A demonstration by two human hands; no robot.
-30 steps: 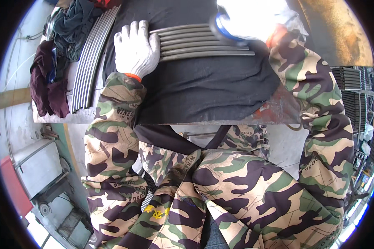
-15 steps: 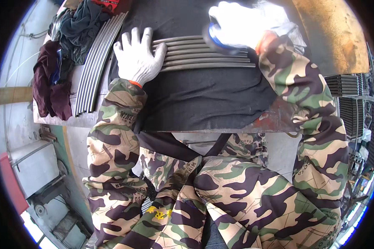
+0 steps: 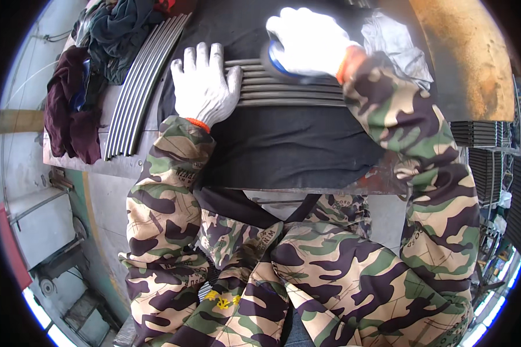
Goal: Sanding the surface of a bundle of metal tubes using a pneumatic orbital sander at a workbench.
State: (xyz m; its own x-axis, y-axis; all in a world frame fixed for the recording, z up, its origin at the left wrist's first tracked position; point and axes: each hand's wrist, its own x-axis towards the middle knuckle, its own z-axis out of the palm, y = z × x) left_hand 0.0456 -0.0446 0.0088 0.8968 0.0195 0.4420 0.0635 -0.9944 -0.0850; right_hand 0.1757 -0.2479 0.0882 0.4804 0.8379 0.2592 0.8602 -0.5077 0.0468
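Observation:
A row of several metal rods (image 3: pixel 295 96) lies side by side across a black cloth (image 3: pixel 289 150) on the table. On the left ends of the rods my left hand (image 3: pixel 205 87), in a white glove, lies flat with its fingers stretched out. My right hand (image 3: pixel 309 41), gloved too, is closed over a dark round pad with a blue edge (image 3: pixel 279 66), blurred by motion. That pad is over the far rods, near the middle of the row. Its underside and the right ends of some rods are hidden by my hand and sleeve.
Another row of metal rods (image 3: pixel 146 87) lies at the left of the table. Beyond it are a dark grey-green cloth (image 3: pixel 118 34) and a maroon cloth (image 3: pixel 69 115). A whitish rag (image 3: pixel 393 46) and a rust-stained board (image 3: pixel 466 58) are at the right. Dark stacked bars (image 3: pixel 483 168) stand past the table.
My right hand has moved left along the rods with the pad. My left hand stays flat on the rods' left ends. The whole view has shifted slightly.

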